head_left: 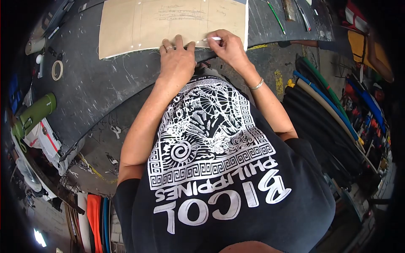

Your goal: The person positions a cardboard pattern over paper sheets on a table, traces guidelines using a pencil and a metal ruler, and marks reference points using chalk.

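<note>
A brown paper pattern (122, 29) with handwriting, ruled lines and small white spots lies on the dark worktable. Pale cloth with frayed threads shows beneath its near edge. My left hand (179, 61) rests flat on that edge, fingers spread over the paper. To its right, my right hand (230, 48) pinches a slim white pen-like marking stick (214, 39), its tip down at the pattern near the lower edge. The fingers partly hide the stick, so its exact kind is unclear.
On the worktable (97, 90) lie a tape roll (57, 70), a green pencil (276, 17) and a cutter-like tool (303, 17). A green roll (40, 110) sits at the left. Fabric rolls (325, 105) lean at the right. Another person's arm (303, 43) reaches in at the upper right.
</note>
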Demonstrator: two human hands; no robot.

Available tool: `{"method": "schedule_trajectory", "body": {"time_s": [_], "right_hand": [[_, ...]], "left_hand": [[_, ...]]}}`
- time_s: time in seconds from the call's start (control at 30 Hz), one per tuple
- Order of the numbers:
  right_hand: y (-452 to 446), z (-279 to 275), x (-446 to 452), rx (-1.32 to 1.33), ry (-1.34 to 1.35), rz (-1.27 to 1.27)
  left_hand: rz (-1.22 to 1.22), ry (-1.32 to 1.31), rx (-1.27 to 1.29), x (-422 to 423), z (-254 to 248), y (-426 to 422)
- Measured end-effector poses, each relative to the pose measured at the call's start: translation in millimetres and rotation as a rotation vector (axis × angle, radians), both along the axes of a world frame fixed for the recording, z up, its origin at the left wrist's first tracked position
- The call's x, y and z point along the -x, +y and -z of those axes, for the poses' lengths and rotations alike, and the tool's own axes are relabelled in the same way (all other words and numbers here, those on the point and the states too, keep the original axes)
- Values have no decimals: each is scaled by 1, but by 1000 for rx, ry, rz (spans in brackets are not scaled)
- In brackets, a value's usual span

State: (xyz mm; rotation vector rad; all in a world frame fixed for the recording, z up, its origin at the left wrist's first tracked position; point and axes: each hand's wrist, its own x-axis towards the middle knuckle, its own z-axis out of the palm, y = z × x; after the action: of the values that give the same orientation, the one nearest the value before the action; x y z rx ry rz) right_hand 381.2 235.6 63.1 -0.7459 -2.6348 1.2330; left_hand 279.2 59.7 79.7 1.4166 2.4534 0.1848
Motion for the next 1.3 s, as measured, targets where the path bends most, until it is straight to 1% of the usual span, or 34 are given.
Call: {"method": "schedule_trajectory", "body": {"time_s": [0.17, 0.37, 0.57, 0.77, 0.87, 0.9, 1.0, 1.03, 1.1, 1.13, 1.17, 1.2, 1.3], "right_hand": [[8, -2, -7, -6, -37, 19], [7, 10, -10, -41, 57, -36], [5, 13, -9, -58, 64, -51], [6, 2, -2, -79, -4, -89], [21, -15, 8, 102, -261, 1], [28, -6, 9, 78, -198, 24], [59, 28, 26, 268, 184, 48], [71, 29, 37, 244, 136, 51], [86, 23, 56, 138, 122, 64], [89, 15, 67, 87, 114, 72], [92, 8, 77, 73, 52, 97], [95, 12, 86, 41, 48, 101], [102, 25, 105, -27, 15, 113]], "left_hand": [[4, 17, 4, -1, 1, 1], [6, 5, -7, -1, 1, 1], [6, 18, -11, -1, 1, 1], [12, 38, 6, 0, -4, 3], [10, -74, 55, 11, -13, 8], [22, -48, 61, 14, -14, 10], [-10, -80, 82, 29, -15, 22], [-33, -93, 91, 36, -15, 29], [-76, -122, 112, 50, -12, 45], [-77, -82, 88, 57, -10, 53], [-79, -42, 63, 64, -7, 61], [-80, -7, 41, 72, -3, 69], [-98, 45, 94, 83, 4, 88]]}}
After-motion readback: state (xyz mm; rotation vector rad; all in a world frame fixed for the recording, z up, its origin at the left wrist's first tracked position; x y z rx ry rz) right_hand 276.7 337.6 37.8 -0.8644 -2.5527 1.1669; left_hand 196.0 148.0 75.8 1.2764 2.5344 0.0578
